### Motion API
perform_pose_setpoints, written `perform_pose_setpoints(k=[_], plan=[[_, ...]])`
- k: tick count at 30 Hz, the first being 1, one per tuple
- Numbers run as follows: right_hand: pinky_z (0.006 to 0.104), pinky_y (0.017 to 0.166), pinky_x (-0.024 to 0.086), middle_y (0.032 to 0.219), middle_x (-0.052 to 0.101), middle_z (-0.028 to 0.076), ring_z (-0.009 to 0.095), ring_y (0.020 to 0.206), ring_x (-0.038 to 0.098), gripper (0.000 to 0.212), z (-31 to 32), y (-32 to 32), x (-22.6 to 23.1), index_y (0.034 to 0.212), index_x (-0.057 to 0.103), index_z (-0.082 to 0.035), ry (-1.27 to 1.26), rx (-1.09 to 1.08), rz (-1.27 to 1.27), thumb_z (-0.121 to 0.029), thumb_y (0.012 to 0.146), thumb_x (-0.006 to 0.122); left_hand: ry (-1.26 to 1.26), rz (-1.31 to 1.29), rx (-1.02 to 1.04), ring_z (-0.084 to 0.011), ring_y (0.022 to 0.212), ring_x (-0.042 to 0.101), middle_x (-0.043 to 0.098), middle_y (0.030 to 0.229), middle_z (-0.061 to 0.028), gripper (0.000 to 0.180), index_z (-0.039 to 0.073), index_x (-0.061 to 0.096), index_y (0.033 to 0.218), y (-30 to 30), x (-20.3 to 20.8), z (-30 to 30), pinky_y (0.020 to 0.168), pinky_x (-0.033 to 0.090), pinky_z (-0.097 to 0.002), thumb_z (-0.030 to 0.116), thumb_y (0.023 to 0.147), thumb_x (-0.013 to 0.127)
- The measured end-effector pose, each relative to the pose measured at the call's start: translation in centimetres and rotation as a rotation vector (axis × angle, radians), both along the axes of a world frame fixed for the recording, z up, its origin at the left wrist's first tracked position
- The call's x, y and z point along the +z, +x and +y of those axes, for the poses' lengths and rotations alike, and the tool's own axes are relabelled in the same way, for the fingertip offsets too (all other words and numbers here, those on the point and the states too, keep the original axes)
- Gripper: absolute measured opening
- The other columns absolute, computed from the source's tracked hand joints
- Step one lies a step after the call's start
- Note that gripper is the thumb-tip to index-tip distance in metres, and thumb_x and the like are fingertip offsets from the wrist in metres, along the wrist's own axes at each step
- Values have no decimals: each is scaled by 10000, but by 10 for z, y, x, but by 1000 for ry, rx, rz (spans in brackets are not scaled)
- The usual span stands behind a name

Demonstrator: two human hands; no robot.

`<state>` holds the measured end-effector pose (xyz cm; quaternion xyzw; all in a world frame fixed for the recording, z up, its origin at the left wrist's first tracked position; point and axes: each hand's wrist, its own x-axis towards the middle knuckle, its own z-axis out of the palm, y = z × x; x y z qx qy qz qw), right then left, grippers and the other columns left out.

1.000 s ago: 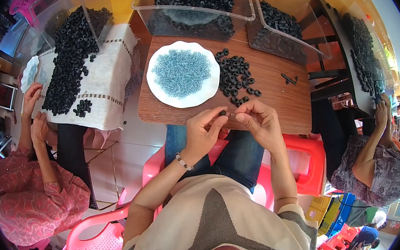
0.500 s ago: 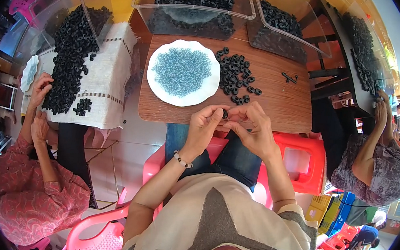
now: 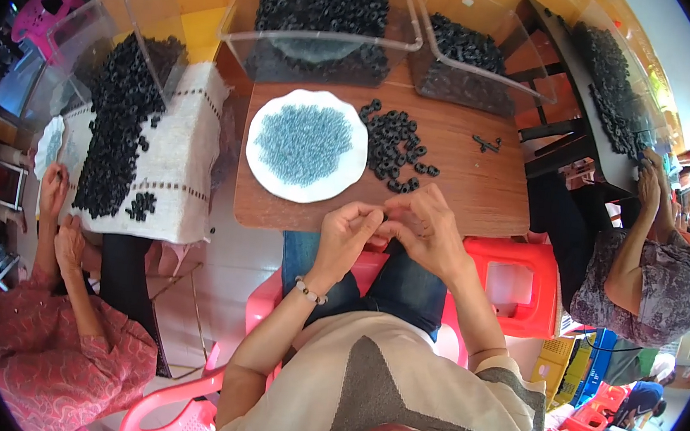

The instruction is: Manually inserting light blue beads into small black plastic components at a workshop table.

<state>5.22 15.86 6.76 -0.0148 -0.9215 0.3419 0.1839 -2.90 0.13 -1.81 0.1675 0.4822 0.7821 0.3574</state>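
Note:
My left hand [image 3: 345,236] pinches a small black ring-shaped part [image 3: 385,216] between thumb and fingers, just past the table's near edge. From the other side, my right hand [image 3: 428,233] closes its thumb and fingertips on the same part. Most of the part is covered by the fingers. Beyond my hands, a loose group of black ring-shaped parts [image 3: 395,145] lies on the table. Left of them stands a scalloped white plate [image 3: 301,195] heaped with small bluish, glassy beads [image 3: 303,145].
Two clear bins [image 3: 318,62] [image 3: 465,86] of black parts line the brown table's [image 3: 462,202] far side. Small dark pieces [image 3: 486,143] lie at right. Co-workers sit at left [image 3: 57,354] and right [image 3: 646,278], each with black parts. A red stool [image 3: 516,253] stands by my right.
My view has tilted, so the table sits lower in it. My fingers now cover more of the black part. The left co-worker's hand has moved off the pile toward a white dish.

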Motion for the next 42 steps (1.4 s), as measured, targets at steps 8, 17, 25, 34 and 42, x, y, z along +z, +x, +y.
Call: perform_pose_setpoints(k=[8, 17, 25, 34, 42], plan=[[424, 788, 484, 892, 672, 95, 329, 857, 567, 130, 5, 4, -19, 970, 726, -71, -61, 84, 86, -126, 869, 787, -82, 1, -109, -155, 772, 742, 769, 880, -110, 459, 7, 743, 1046, 2, 6, -9, 685, 585, -267, 443, 1068, 601], [406, 783, 493, 860, 656, 87, 305, 889, 566, 129, 31, 6, -14, 972, 749, -83, -71, 259, 90, -184, 897, 778, 65, -203, -359, -148, 840, 728, 771, 1017, -137, 301, -5, 725, 1121, -6, 7, -12, 735, 589, -268, 281, 1043, 675], [425, 816, 528, 934, 725, 133, 349, 924, 644, 117, 70, -26, -20, 1010, 757, -76, 15, -31, 88, -135, 910, 749, 20, -217, -331, -142, 882, 705, 757, 1034, -110, 352, -30, 699, 1280, -5, 6, -10, 794, 580, -280, 188, 1004, 726], [451, 927, 505, 973, 713, 107, 349, 1033, 616, 87, 116, -76, -22, 952, 757, -81, 373, 49, -116, -111, 870, 751, 4, -120, -316, -135, 893, 701, 756, 1039, -104, 339, -29, 712, 1263, -2, 3, -8, 807, 578, -276, 176, 994, 739], [461, 935, 492, 959, 701, 110, 347, 1031, 608, 83, 115, -88, -26, 912, 739, -78, 438, 95, -190, -129, 853, 769, -21, -120, -310, -134, 893, 701, 758, 1045, -106, 335, -27, 715, 1258, -2, 5, -8, 807, 577, -276, 181, 997, 737]])
